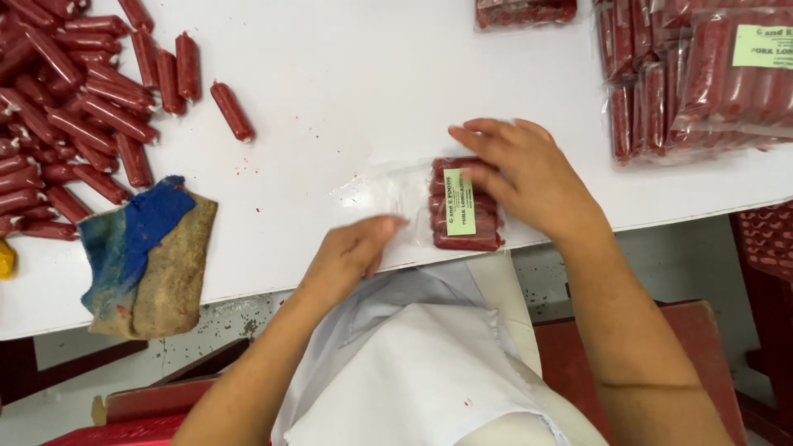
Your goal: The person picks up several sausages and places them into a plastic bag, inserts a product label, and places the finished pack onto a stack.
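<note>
The right hand point(529, 177) lies flat with its fingers spread over the far end of a small clear bag of red sausages point(462, 205), pressing it down on the white tabletop point(347, 91) near the front edge. The left hand point(351, 252) is loosely curled, its fingertips pinching the empty open end of the same bag, where the crumpled plastic stretches leftward from the sausages. A pale green label point(460, 201) sits across the top of the bag. Left of the hands, a worn cloth point(149, 256) in blue and tan hangs partly over the tabletop's front edge. Beyond it, in the far left corner, lies a loose heap of red sausages point(66, 107), with one stray sausage point(232, 111) apart from the heap. At the far right, filled bags of sausages point(694, 74) are stacked together, one showing a green label. Below the tabletop, white fabric covers the person's lap point(421, 372).
</note>
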